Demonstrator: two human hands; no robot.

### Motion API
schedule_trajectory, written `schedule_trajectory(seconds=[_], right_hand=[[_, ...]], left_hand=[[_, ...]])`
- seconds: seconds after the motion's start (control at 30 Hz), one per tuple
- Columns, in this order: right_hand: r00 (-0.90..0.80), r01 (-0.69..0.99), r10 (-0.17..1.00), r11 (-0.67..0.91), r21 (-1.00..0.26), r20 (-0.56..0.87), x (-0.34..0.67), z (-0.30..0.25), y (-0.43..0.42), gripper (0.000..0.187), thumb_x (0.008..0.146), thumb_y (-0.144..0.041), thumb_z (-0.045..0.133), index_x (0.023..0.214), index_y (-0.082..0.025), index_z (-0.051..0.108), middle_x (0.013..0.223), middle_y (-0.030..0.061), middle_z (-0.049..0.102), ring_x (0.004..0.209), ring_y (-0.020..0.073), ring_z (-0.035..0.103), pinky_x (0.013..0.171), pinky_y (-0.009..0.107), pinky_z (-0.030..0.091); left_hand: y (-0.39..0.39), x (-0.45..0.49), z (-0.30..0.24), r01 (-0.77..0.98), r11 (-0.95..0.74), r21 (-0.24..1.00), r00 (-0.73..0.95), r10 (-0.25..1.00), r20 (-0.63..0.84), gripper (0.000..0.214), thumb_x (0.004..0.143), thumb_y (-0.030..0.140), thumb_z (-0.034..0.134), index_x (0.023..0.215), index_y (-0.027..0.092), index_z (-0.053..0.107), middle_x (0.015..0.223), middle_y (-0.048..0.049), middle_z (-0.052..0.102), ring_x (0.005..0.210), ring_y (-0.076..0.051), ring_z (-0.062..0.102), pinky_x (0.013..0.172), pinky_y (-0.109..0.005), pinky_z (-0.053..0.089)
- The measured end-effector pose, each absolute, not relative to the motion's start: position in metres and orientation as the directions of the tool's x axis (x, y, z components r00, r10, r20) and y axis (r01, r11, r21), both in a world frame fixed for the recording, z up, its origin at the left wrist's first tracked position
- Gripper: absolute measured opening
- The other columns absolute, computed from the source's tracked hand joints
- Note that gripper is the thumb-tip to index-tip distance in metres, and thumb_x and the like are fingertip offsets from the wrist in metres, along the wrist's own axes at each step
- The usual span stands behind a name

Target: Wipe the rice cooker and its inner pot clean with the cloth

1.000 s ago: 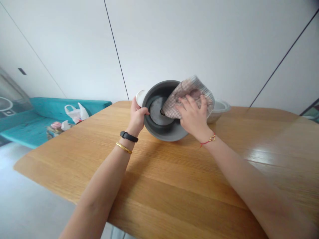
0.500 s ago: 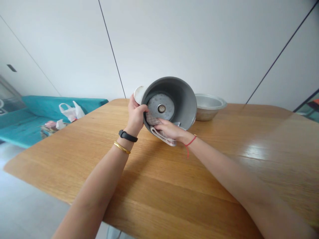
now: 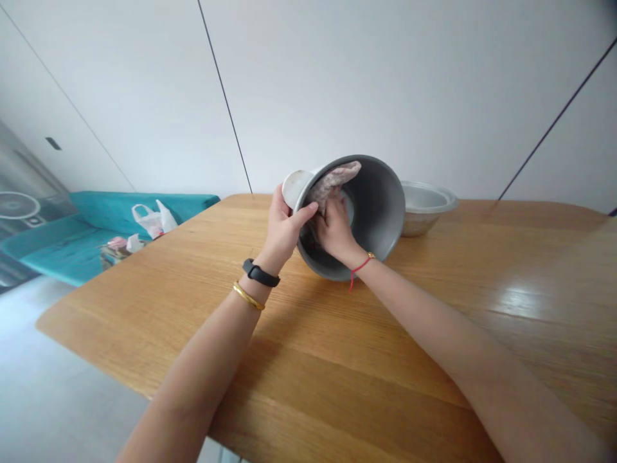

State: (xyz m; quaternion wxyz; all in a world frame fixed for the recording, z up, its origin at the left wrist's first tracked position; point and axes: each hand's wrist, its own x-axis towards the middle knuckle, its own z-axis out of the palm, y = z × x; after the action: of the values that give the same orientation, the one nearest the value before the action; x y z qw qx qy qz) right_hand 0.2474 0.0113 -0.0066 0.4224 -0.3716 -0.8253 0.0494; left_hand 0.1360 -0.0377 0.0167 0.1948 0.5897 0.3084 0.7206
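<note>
A grey metal pot is tipped on its side on the wooden table, its mouth facing me. My left hand grips the pot's left rim, thumb over the edge. My right hand is inside the pot, pressing a checked cloth against the left inner wall. The cloth's end sticks up past the rim. A white part of the pot shows behind my left fingers.
A metal bowl stands on the table just right of the pot. White wall panels rise behind. A teal bench at left carries a white plastic bag and small items. The table's left edge drops to a grey floor.
My right hand has carried the cloth from the pot's lower rim up along the left inner wall. The pot has turned a little to the right. My left hand kept its grip.
</note>
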Motion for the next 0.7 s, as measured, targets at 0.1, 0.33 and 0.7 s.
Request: schedule_trajectory(seconds=[0.1,0.33,0.7], right_hand=[[-0.258,0.749,0.624,0.612,-0.256,0.737,0.262,-0.014,0.023,0.06,0.102,-0.019,0.036,0.161,-0.016,0.036,0.169,0.0155,0.031,0.16,0.0303,0.019,0.127,0.067,0.01],[-0.298,0.799,0.456,0.6,-0.042,0.839,0.309,0.0,0.042,0.052,0.104,-0.019,0.038,0.153,-0.029,0.053,0.167,0.0054,0.039,0.161,0.0308,0.015,0.128,0.066,0.011],[-0.462,0.858,0.719,0.51,0.057,0.52,0.305,0.001,0.018,0.034,0.091,-0.009,0.053,0.107,-0.017,0.082,0.123,0.0191,0.074,0.149,0.0423,0.036,0.115,0.075,0.026]], left_hand=[[-0.036,0.141,0.013,0.088,-0.74,0.666,-0.248,0.632,0.735,0.057,0.069,0.026,0.082,0.121,0.027,0.058,0.126,-0.0052,0.069,0.124,-0.029,0.062,0.111,-0.043,0.047],[-0.033,0.139,0.007,0.07,-0.734,0.676,-0.456,0.579,0.676,0.06,0.063,0.016,0.07,0.121,0.026,0.058,0.122,-0.0046,0.069,0.117,-0.026,0.063,0.104,-0.039,0.05],[-0.032,0.145,0.014,0.106,-0.728,0.677,-0.483,0.557,0.675,0.06,0.059,0.011,0.063,0.118,0.025,0.06,0.122,-0.0044,0.069,0.117,-0.025,0.063,0.104,-0.037,0.051]])
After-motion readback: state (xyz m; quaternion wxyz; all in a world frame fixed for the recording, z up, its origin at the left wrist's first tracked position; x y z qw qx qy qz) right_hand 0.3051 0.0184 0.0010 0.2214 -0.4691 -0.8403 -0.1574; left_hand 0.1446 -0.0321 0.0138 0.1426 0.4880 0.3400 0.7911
